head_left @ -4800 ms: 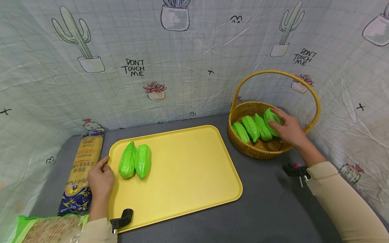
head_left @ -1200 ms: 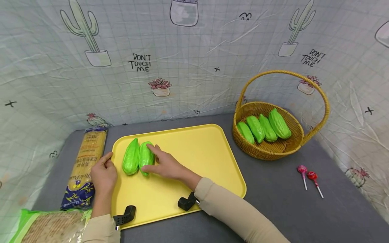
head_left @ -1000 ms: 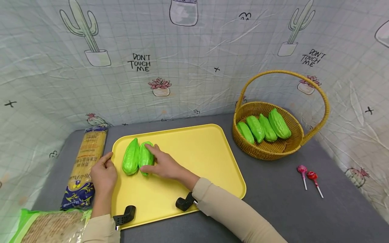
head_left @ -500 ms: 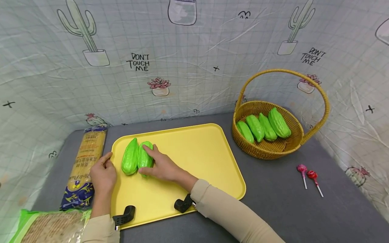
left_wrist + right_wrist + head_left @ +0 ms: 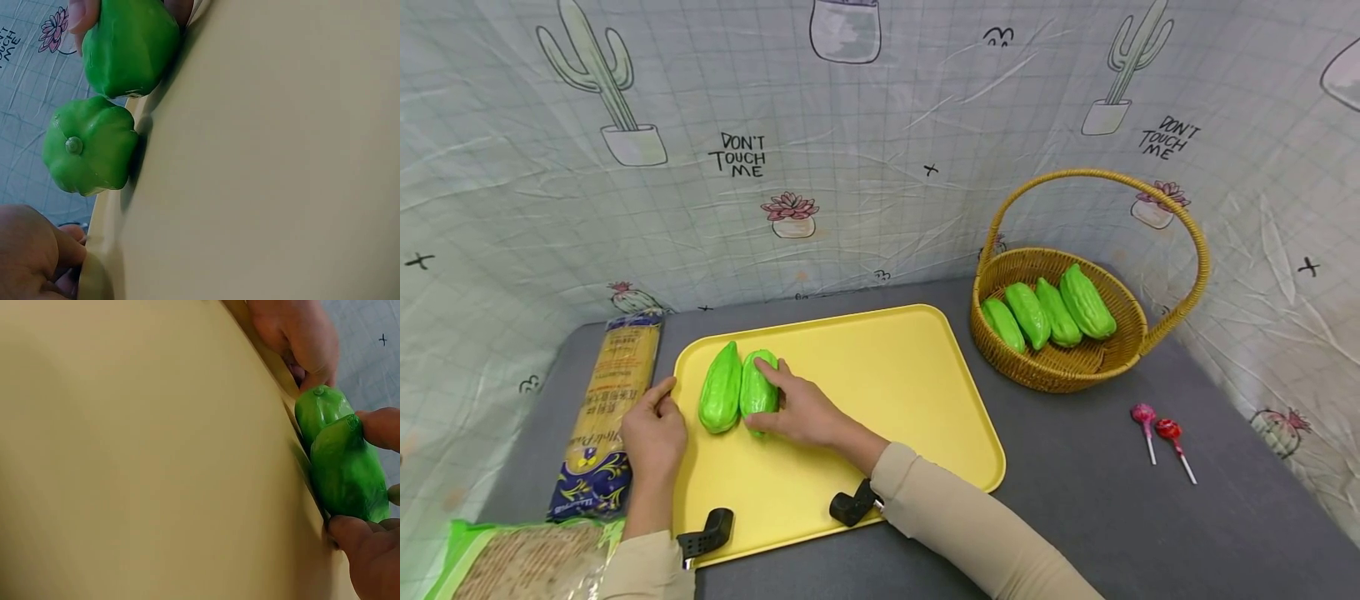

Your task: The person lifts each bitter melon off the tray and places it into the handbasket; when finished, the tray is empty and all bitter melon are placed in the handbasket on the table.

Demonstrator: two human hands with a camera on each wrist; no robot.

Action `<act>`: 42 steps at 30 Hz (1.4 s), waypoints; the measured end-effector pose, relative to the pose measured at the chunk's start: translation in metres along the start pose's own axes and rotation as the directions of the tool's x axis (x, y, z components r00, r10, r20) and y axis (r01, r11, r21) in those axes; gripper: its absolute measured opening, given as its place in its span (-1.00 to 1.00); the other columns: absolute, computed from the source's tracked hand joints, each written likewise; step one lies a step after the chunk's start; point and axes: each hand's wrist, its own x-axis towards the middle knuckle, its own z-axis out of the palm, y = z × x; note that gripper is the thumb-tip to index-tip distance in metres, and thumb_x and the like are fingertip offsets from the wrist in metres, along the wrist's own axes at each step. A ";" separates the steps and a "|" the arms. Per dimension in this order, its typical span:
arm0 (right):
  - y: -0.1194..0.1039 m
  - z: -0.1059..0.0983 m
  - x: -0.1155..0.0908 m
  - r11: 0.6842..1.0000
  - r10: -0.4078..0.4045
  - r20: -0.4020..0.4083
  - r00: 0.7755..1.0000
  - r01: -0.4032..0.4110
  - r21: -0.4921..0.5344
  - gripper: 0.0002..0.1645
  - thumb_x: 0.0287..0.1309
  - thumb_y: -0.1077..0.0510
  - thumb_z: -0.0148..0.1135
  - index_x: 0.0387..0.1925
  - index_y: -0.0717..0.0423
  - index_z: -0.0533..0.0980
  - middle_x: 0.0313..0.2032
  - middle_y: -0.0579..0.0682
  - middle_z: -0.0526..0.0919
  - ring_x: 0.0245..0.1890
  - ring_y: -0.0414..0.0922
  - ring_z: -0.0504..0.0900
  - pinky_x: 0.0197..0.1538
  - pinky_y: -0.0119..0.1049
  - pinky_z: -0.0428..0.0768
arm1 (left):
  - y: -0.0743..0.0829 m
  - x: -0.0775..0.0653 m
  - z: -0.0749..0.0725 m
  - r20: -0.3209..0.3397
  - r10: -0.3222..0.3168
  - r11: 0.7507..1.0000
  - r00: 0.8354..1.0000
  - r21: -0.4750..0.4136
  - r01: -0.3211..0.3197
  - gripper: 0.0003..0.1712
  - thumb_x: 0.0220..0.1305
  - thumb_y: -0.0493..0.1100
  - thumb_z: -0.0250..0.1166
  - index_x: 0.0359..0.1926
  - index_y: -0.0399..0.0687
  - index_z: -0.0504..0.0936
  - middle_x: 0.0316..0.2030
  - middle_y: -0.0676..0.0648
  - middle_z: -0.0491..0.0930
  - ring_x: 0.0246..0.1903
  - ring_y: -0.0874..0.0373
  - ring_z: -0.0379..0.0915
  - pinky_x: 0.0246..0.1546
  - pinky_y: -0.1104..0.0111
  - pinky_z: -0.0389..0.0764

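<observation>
Two glossy green ribbed gourds lie side by side at the left end of a yellow tray (image 5: 880, 400). My right hand (image 5: 805, 410) holds the right gourd (image 5: 757, 390) between thumb and fingers; in the right wrist view the thumb and fingertips press on its opposite sides. The other gourd (image 5: 720, 390) lies close beside it, untouched by either hand. At the tray's left rim, my left hand (image 5: 653, 437) pinches the edge, with curled fingers seen in the left wrist view. Several more gourds (image 5: 1028, 315) rest in a wicker basket (image 5: 1045, 379) with a tall handle.
Left of the tray lies a pack of spaghetti (image 5: 610, 392). A clear bag with green edges (image 5: 531, 558) sits at the front left, partly under the left sleeve. Two lollipops (image 5: 1144, 414) lie on the grey table right of the tray. Printed cloth hangs behind.
Since the oldest frame, my right hand has left the rightmost gourd in the basket and moved left to the tray's right gourd. Over the last second, both hands stay almost still.
</observation>
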 end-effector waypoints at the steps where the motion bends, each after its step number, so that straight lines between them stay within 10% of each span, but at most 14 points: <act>1: 0.000 0.000 0.000 1.000 0.002 -0.003 1.000 -0.002 0.005 0.06 0.28 -0.04 0.39 0.63 -0.20 0.00 0.61 0.29 -0.13 0.60 0.08 0.07 0.59 -0.16 0.22 | 0.000 0.000 0.000 -0.001 0.001 1.000 1.000 -0.002 -0.001 -0.49 0.58 -0.29 -0.19 0.38 -0.26 0.49 0.36 -0.41 0.43 0.39 -0.35 0.32 0.28 -0.16 0.48; 42: -0.006 -0.020 -0.022 0.967 -0.080 0.102 0.992 0.053 0.251 0.06 0.29 0.14 0.38 0.63 -0.15 -0.01 0.64 0.20 -0.23 0.59 -0.03 0.12 0.43 -0.44 0.39 | 0.000 0.002 0.000 0.005 -0.013 1.000 1.000 0.006 0.013 -0.48 0.58 -0.29 -0.19 0.41 -0.26 0.46 0.35 -0.43 0.43 0.40 -0.37 0.30 0.33 -0.18 0.43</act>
